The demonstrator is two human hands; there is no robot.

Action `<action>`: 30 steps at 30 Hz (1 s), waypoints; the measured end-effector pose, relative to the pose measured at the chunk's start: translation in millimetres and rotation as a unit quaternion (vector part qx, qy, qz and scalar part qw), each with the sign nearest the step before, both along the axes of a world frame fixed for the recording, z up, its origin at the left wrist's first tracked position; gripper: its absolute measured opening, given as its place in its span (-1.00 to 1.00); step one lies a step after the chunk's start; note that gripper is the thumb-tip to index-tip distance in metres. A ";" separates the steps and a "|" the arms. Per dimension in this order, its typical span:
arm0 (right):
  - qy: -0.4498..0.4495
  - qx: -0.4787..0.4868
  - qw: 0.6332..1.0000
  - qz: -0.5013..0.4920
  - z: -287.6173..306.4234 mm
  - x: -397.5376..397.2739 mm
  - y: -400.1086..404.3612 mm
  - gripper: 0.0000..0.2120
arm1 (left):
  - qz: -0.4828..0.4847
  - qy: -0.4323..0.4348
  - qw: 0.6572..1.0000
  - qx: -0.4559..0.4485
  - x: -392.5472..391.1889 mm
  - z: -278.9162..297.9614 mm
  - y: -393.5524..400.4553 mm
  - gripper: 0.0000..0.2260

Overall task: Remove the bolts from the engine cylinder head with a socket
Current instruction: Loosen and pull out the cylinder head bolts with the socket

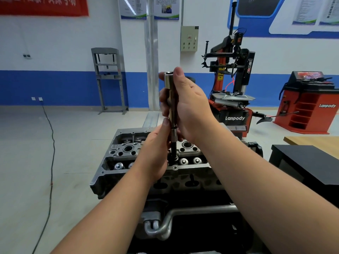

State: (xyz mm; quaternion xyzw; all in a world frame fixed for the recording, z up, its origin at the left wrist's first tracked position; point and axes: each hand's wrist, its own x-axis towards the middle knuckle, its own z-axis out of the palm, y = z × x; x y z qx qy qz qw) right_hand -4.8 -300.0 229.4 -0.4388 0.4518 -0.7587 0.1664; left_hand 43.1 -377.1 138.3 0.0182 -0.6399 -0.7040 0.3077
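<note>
- A workshop with a pale tiled floor and a white wall banded in blue; a red tyre changer (233, 85) stands far right, a grey press frame (108, 79) far left, and a black cable (50, 153) trails across the floor.
- The cylinder head (146, 162) sits near centre on a dark stand: cast grey aluminium, rough-walled, with round bores and shiny valve caps in rows.
- A long socket (170, 99), a polished steel tube with an open upper end, stands upright over the head's middle. Below it a darker, thinner shaft runs down to a bolt (175, 158) among the valve caps; whether it is seated on the bolt head I cannot tell.
- The right hand (189, 107) wraps the upper tube, thumb up beside the rim, probably to keep the tool plumb and turn it.
- The left hand (156, 153) pinches the lower shaft just above the head, thumb along it, likely steadying the tip on the bolt.
- The upright hold suggests a bolt being spun out by hand or lifted clear of its hole.
- A bent, matt aluminium pipe (183, 215) lies nearest, below the head.
</note>
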 end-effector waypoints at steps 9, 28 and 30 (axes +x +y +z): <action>0.048 -0.017 0.995 -0.089 2.7 2.0 0.4 -0.72 | 0.035 0.040 0.998 0.017 -3.2 -0.8 1.5 -0.70; -0.015 -0.020 1.000 -0.016 -1.0 -0.7 -4.1 -0.54 | -0.022 0.001 1.000 0.007 1.1 -0.4 0.6 -0.51; -0.024 -0.020 0.999 -0.019 0.3 0.0 -5.1 -0.53 | -0.033 0.000 0.999 0.005 0.8 -1.1 -0.4 -0.55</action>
